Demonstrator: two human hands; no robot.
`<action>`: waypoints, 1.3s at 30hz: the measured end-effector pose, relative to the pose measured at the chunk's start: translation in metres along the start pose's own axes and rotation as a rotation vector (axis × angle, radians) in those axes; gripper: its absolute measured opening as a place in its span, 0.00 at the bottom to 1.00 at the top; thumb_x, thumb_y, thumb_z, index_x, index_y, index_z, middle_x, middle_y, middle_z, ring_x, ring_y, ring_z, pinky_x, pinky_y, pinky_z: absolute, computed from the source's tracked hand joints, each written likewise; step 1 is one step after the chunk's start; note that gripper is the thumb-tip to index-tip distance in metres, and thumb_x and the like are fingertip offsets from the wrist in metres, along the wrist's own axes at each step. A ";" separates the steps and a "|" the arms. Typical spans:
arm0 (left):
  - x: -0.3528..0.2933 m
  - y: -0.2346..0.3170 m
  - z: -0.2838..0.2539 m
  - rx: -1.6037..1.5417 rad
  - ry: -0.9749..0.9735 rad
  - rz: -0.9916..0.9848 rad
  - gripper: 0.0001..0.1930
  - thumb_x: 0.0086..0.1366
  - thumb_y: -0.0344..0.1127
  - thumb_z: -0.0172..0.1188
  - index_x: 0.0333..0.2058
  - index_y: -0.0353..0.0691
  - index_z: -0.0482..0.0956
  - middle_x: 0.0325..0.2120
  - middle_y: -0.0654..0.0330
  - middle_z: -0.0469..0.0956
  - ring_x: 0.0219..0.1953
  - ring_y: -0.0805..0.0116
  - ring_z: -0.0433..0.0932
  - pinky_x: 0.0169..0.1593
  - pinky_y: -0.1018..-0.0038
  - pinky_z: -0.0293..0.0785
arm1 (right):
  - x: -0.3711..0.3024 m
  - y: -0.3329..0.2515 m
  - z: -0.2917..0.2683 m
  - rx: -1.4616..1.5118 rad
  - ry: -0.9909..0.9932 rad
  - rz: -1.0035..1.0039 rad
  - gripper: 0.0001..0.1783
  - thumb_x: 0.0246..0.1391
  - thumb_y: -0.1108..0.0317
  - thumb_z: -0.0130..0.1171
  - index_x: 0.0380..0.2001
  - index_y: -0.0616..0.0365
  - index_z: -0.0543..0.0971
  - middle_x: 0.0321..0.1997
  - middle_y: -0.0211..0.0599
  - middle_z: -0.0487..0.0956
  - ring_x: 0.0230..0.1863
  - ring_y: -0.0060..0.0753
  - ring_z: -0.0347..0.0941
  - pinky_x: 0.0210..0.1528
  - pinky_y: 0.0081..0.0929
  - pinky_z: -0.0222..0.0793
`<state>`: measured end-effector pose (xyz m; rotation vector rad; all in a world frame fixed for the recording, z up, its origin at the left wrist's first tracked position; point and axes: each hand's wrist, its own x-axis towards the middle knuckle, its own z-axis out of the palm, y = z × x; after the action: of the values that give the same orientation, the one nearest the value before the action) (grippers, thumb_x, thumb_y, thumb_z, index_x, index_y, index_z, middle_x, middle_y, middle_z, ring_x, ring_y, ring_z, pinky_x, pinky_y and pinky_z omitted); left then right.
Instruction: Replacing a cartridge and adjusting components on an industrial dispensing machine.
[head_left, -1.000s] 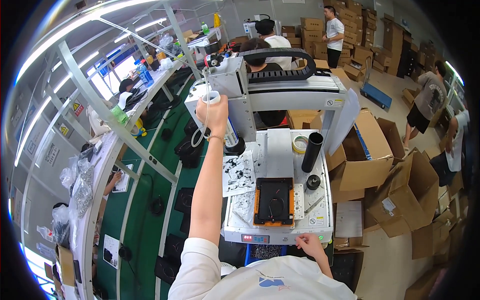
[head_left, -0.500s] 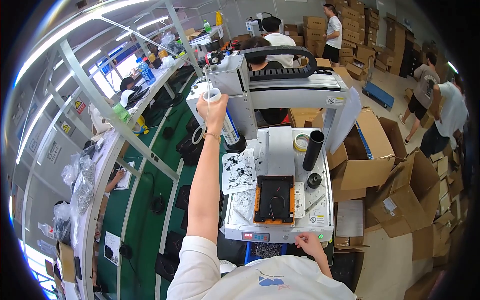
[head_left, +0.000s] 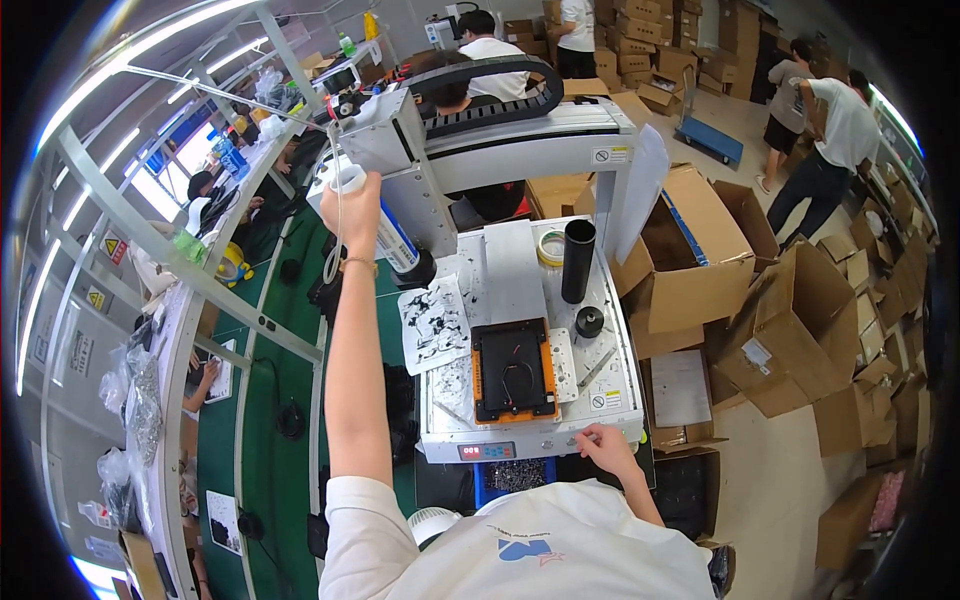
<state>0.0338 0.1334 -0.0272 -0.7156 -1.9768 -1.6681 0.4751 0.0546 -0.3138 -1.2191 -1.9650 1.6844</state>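
My left hand (head_left: 356,215) is wrapped around the upper part of a white-and-blue cartridge (head_left: 400,245), which leans on the side of the machine's upright. Its white rim (head_left: 348,178) shows above my fingers, beside a thin clear hose (head_left: 333,262). My right hand (head_left: 607,448) is at the front control panel of the benchtop gantry machine (head_left: 520,447), fingers curled together, fingertips by its edge. Nothing shows in them. On the machine bed lies a black part with thin wires (head_left: 515,372) in an orange fixture (head_left: 478,375). A black-smeared paper (head_left: 433,325) is beside it.
A black tube (head_left: 577,262), a tape roll (head_left: 551,248) and a round black part (head_left: 589,322) stand on the bed. Open cartons (head_left: 700,300) crowd the right. A green conveyor (head_left: 275,440) runs along the left. Other people stand and sit farther off.
The whole view has shifted, with the machine now farther left and higher. My left hand stays on the cartridge and my right at the panel. People at the back right have moved.
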 end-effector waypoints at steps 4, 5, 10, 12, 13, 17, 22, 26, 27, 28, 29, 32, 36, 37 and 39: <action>0.005 -0.005 -0.001 -0.064 -0.057 0.065 0.13 0.45 0.41 0.65 0.25 0.37 0.78 0.22 0.57 0.81 0.28 0.61 0.81 0.36 0.69 0.74 | 0.000 0.005 0.001 -0.021 -0.003 0.011 0.15 0.56 0.63 0.58 0.33 0.68 0.79 0.24 0.40 0.81 0.24 0.26 0.79 0.29 0.23 0.73; 0.004 -0.005 0.000 -0.065 -0.055 0.063 0.13 0.45 0.41 0.65 0.25 0.37 0.78 0.22 0.57 0.81 0.28 0.61 0.81 0.36 0.69 0.74 | 0.000 0.004 0.002 -0.018 -0.019 0.033 0.14 0.56 0.64 0.58 0.34 0.68 0.79 0.25 0.38 0.81 0.25 0.25 0.78 0.29 0.22 0.72; 0.008 -0.010 -0.001 -0.225 -0.145 0.079 0.11 0.44 0.36 0.65 0.23 0.35 0.77 0.19 0.60 0.79 0.24 0.71 0.78 0.32 0.73 0.73 | 0.002 0.007 0.006 -0.011 -0.063 0.043 0.13 0.56 0.66 0.58 0.34 0.68 0.79 0.25 0.37 0.80 0.25 0.24 0.78 0.29 0.21 0.72; 0.008 -0.011 -0.001 -0.240 -0.159 0.079 0.11 0.44 0.36 0.65 0.23 0.35 0.76 0.19 0.61 0.79 0.24 0.72 0.77 0.32 0.74 0.72 | 0.003 0.012 0.007 0.002 -0.072 0.042 0.13 0.57 0.66 0.58 0.33 0.69 0.79 0.24 0.37 0.80 0.25 0.24 0.77 0.29 0.21 0.72; 0.009 -0.012 -0.002 -0.255 -0.176 0.081 0.10 0.44 0.35 0.65 0.23 0.35 0.76 0.19 0.61 0.79 0.23 0.73 0.76 0.32 0.75 0.72 | 0.005 0.016 0.008 0.000 -0.082 0.034 0.13 0.57 0.66 0.58 0.33 0.69 0.79 0.24 0.37 0.80 0.25 0.24 0.77 0.29 0.21 0.72; 0.007 -0.011 -0.001 -0.269 -0.148 0.065 0.13 0.45 0.39 0.66 0.24 0.36 0.76 0.18 0.60 0.78 0.24 0.71 0.77 0.32 0.73 0.72 | 0.007 0.023 0.009 -0.017 -0.074 0.005 0.14 0.56 0.63 0.58 0.33 0.68 0.79 0.25 0.42 0.82 0.25 0.27 0.80 0.29 0.23 0.73; -0.009 0.005 0.008 -0.063 0.062 -0.070 0.19 0.44 0.50 0.68 0.25 0.39 0.78 0.24 0.54 0.81 0.30 0.54 0.80 0.38 0.64 0.73 | 0.004 0.018 0.006 -0.018 -0.054 0.024 0.15 0.55 0.63 0.59 0.33 0.67 0.79 0.24 0.41 0.82 0.24 0.27 0.80 0.28 0.23 0.73; -0.006 0.002 0.007 0.135 0.192 -0.062 0.18 0.44 0.48 0.68 0.25 0.39 0.78 0.24 0.53 0.81 0.31 0.54 0.80 0.41 0.63 0.73 | 0.005 0.015 0.002 -0.008 -0.058 0.044 0.14 0.56 0.65 0.58 0.34 0.69 0.78 0.25 0.39 0.81 0.25 0.25 0.78 0.29 0.21 0.72; -0.003 0.000 0.005 0.064 0.132 0.015 0.17 0.44 0.46 0.67 0.25 0.38 0.78 0.23 0.53 0.81 0.31 0.54 0.80 0.41 0.63 0.73 | 0.004 0.017 0.001 -0.002 -0.059 0.035 0.14 0.57 0.65 0.58 0.34 0.69 0.78 0.26 0.39 0.81 0.25 0.25 0.78 0.29 0.21 0.72; -0.001 -0.003 0.003 -0.008 0.070 0.086 0.16 0.44 0.44 0.66 0.25 0.37 0.78 0.23 0.54 0.81 0.30 0.54 0.81 0.40 0.64 0.74 | 0.005 0.018 0.002 0.002 -0.058 0.029 0.14 0.57 0.65 0.58 0.34 0.69 0.78 0.26 0.39 0.81 0.26 0.25 0.78 0.29 0.21 0.72; 0.000 -0.004 0.003 -0.006 0.068 0.083 0.16 0.44 0.44 0.66 0.25 0.37 0.78 0.23 0.54 0.81 0.30 0.54 0.81 0.40 0.64 0.74 | 0.005 0.020 0.002 0.001 -0.059 0.033 0.14 0.57 0.65 0.58 0.34 0.69 0.78 0.26 0.39 0.81 0.26 0.25 0.78 0.29 0.21 0.72; 0.004 -0.007 0.002 -0.057 -0.015 0.075 0.14 0.43 0.41 0.65 0.24 0.36 0.78 0.22 0.54 0.81 0.28 0.55 0.81 0.39 0.65 0.75 | 0.006 0.025 0.004 0.003 -0.069 0.043 0.13 0.57 0.66 0.58 0.34 0.69 0.78 0.26 0.39 0.81 0.25 0.25 0.78 0.29 0.21 0.72; 0.007 -0.009 0.002 -0.084 -0.053 0.037 0.15 0.42 0.40 0.66 0.25 0.35 0.78 0.22 0.54 0.81 0.27 0.58 0.81 0.39 0.67 0.76 | 0.009 0.022 0.008 0.013 -0.081 0.021 0.14 0.56 0.64 0.59 0.35 0.68 0.79 0.25 0.40 0.82 0.24 0.26 0.79 0.28 0.22 0.72; 0.008 -0.010 0.002 -0.115 -0.072 0.013 0.15 0.41 0.40 0.66 0.25 0.35 0.78 0.22 0.54 0.81 0.27 0.59 0.81 0.39 0.67 0.76 | 0.009 0.021 0.008 0.008 -0.083 0.012 0.15 0.56 0.64 0.59 0.35 0.68 0.79 0.25 0.40 0.82 0.24 0.26 0.79 0.28 0.22 0.72; 0.008 -0.010 0.002 -0.124 -0.078 0.010 0.15 0.41 0.40 0.67 0.26 0.35 0.78 0.22 0.55 0.81 0.27 0.60 0.81 0.39 0.68 0.76 | 0.009 0.020 0.008 0.007 -0.085 0.019 0.15 0.56 0.64 0.59 0.35 0.68 0.79 0.25 0.40 0.82 0.24 0.26 0.79 0.28 0.22 0.72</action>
<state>0.0213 0.1345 -0.0303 -0.8459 -1.9314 -1.7952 0.4720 0.0551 -0.3371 -1.1858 -2.0004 1.7790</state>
